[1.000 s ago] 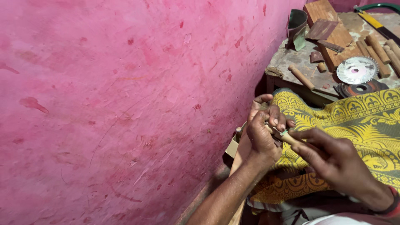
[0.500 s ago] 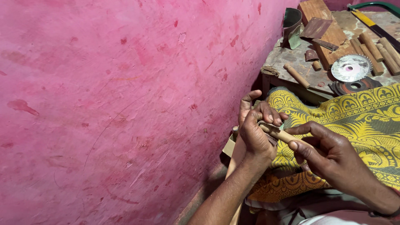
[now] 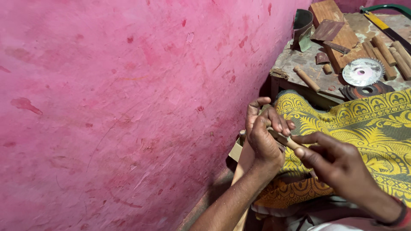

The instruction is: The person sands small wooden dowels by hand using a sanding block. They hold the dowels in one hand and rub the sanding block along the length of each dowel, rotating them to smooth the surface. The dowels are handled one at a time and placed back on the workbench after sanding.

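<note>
Left hand (image 3: 264, 137) curled round one end of a short wooden stick (image 3: 286, 139), fingers pressed together over it, thumb raised toward the pink wall (image 3: 128, 107). Right hand (image 3: 338, 164) pinches the stick's other end between thumb and forefinger, remaining fingers folded loosely under. Stick lies between the two hands, tilted, mostly hidden by the fingers; only a short pale stretch shows between left fingertips and right thumb. Something thin and greyish is wrapped under the left fingers at the stick; cannot tell what it is. Both hands hover over yellow patterned cloth (image 3: 368, 124), which lies just under and beyond the right fingers. Pale wooden plank (image 3: 245, 158) below the left wrist. Well beyond the fingertips, a low bench (image 3: 295, 64) carries a toothed circular saw blade (image 3: 363, 71), a dark disc (image 3: 368, 90) just beside it, a loose dowel (image 3: 307, 78), a row of dowels (image 3: 391, 52), a wooden block (image 3: 336, 30) and a hacksaw (image 3: 385, 19).
</note>
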